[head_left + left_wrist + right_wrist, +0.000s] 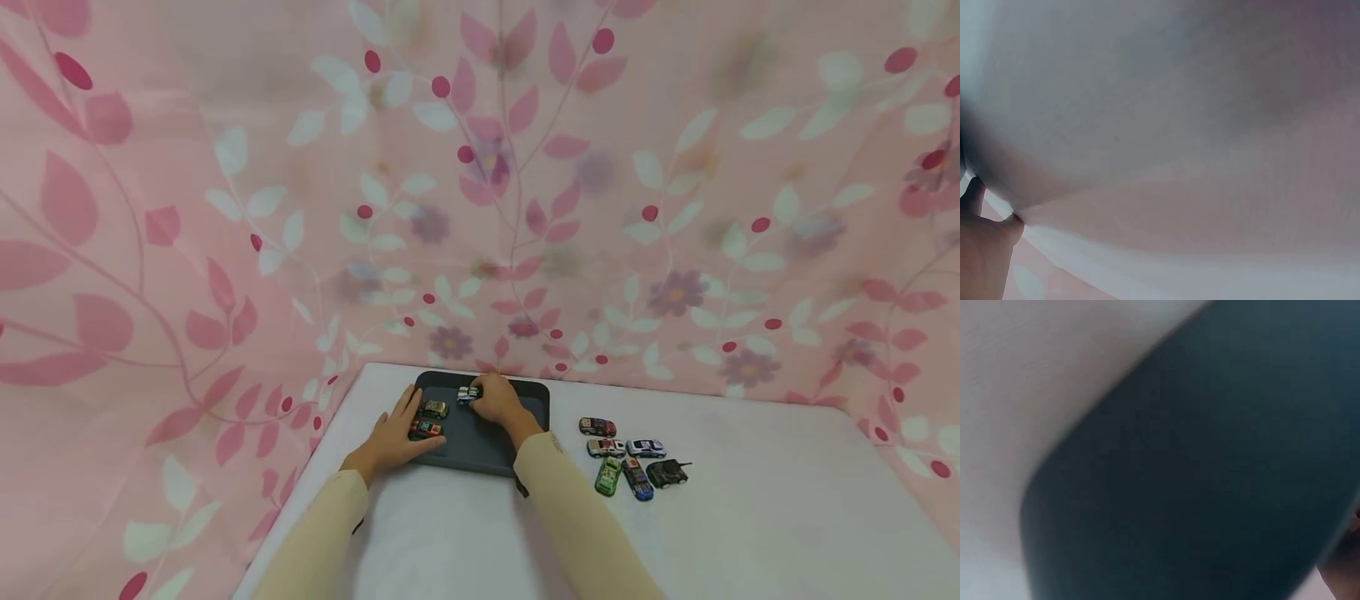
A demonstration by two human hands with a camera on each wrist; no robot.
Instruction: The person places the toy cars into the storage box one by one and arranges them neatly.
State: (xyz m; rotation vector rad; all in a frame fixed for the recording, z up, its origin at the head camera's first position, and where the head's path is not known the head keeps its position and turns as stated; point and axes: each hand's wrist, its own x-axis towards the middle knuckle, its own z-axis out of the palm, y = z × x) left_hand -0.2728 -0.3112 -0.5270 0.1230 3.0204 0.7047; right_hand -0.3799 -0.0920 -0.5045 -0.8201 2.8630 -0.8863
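Note:
In the head view a dark grey tray (480, 450) lies on the white tabletop. My right hand (498, 400) reaches over it and pinches a silver-and-black toy car (467, 395) near the tray's far side. The left hand (392, 437), its fingers straight, lies across the tray's left edge. Beside it in the tray are a yellow-green toy car (434, 409) and a red-and-orange toy car (426, 429), the latter close to the thumb. In the left wrist view, part of the left hand (988, 240) shows at lower left; the right wrist view is mostly blurred tray (1166, 462).
Right of the tray sits a loose group: a dark red toy car (597, 427), a white-and-red one (606, 448), a white-and-blue one (647, 448), a green one (608, 476), a blue one (638, 480) and a toy tank (667, 473). Pink floral cloth (525, 208) hangs behind.

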